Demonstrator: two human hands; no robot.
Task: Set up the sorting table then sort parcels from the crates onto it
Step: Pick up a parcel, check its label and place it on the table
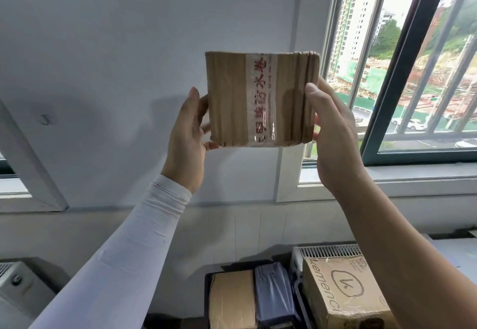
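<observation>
Both hands hold a brown parcel (260, 99) up high in front of the white wall (103, 45), well above everything else. The left hand (187, 135) grips its left edge, thumb along the near side; most of its fingers are hidden behind the parcel, with only two tips showing at the edge. The right hand (333, 132) clasps the right edge, thumb on the front face, fingers out of sight behind. The parcel is wrapped in brown tape, with a clear strip (260, 99) bearing red characters down its middle; the print is cut off at top and bottom and only partly readable.

Along the bottom edge, a dark crate (207, 303) holds a tan parcel (232, 300) and a blue-grey one (275, 295) side by side, both cut off by the frame. Just right of them a cardboard box (343, 292) sits in a white slatted crate (330, 250), its lower part hidden by the right forearm and the frame edge. A grey unit (15, 285) shows partly at lower left.

The barred window (402, 70) lies right of the parcel, its sill (413, 174) below the hands. Open air surrounds the parcel on every side, with clear space between it and the crates.
</observation>
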